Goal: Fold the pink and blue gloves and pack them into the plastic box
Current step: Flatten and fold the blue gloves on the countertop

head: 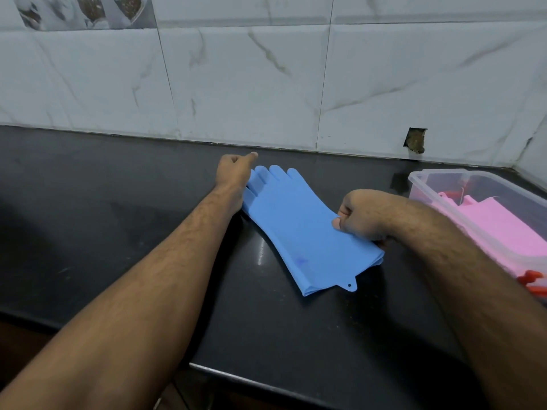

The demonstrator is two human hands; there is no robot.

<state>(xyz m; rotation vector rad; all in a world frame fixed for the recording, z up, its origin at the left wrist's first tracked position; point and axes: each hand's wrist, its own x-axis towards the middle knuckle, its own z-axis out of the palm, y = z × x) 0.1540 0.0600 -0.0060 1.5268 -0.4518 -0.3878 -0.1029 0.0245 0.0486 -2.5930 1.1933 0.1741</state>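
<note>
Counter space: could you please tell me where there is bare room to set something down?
The black counter is bare left of the left hand, and along its near edge below the blue gloves. The right side is crowded: right hand, plastic box holding pink gloves.

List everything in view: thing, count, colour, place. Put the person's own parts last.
blue gloves: stacked flat, count unclear, blue, middle of the countertop
pink gloves: count unclear, pink, inside the plastic box
plastic box: one, clear with red clips, right end of the countertop
countertop: one, black
wall tiles: white marbled, behind the countertop
hole in the wall: one, brown, above the box
left hand: at the blue gloves' fingers
right hand: gripping the blue gloves' right edge
</note>
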